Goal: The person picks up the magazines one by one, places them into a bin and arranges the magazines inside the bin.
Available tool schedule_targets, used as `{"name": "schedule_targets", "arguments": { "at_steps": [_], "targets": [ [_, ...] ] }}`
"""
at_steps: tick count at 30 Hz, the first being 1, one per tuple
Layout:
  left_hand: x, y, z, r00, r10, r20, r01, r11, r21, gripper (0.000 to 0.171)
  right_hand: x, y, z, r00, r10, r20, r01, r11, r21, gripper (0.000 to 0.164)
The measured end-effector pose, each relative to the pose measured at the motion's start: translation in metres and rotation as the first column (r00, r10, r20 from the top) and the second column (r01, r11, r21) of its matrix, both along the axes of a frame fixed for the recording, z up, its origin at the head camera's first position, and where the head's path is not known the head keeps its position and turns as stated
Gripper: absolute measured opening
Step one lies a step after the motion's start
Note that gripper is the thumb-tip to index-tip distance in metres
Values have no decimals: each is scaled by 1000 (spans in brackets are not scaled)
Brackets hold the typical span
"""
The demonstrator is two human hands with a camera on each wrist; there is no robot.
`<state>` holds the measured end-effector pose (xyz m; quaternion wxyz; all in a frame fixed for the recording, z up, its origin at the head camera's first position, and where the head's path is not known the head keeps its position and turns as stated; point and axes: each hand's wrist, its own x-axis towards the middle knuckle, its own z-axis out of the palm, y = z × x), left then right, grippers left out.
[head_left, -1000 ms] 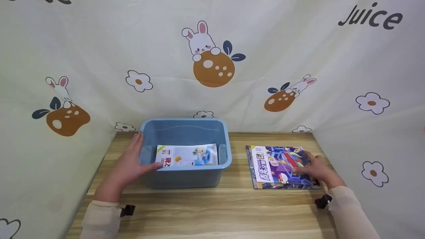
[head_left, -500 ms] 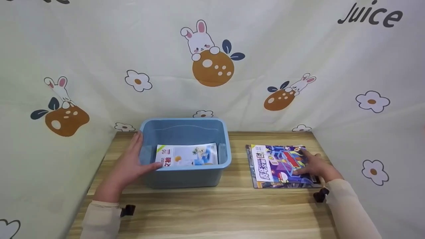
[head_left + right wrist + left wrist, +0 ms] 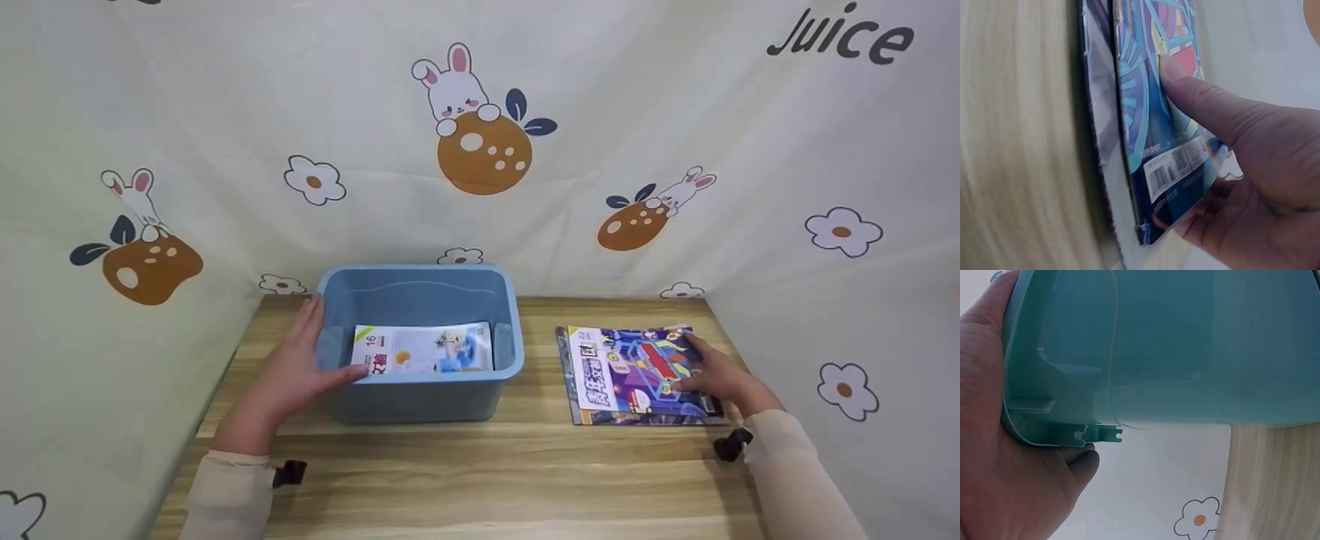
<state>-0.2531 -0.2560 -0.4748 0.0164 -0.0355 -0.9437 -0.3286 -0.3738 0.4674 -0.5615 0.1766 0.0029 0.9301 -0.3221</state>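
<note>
Hands apart. Left hand (image 3: 285, 375) grips blue plastic bin (image 3: 420, 403) by its rim, likely steadying it; right hand (image 3: 726, 380) pinches upper magazine (image 3: 626, 375), seemingly separating it from lower magazine (image 3: 1104, 124).

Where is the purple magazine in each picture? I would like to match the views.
Head: the purple magazine lies right of the blue bin, on another magazine, under the right hand.
Left wrist: not in it.
Right wrist: in the middle, reaching the top edge, its barcode label lower down.
Shared landmark: the wooden table, bottom in head, right side in left wrist, left side in right wrist.
</note>
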Motion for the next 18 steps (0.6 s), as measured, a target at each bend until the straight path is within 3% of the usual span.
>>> {"name": "schedule_targets", "arguments": {
  "at_steps": [10,18],
  "targets": [
    [-1,-2,-2,1000,-9,-20,9,1000,-4,147,1,9,-3,993,-3,-120,6,1000,23,119],
    [-1,-2,-1,1000,-14,-21,14,1000,-14,147,4,11,9,989,-84,-118,92,993,69,114]
  ]
}}
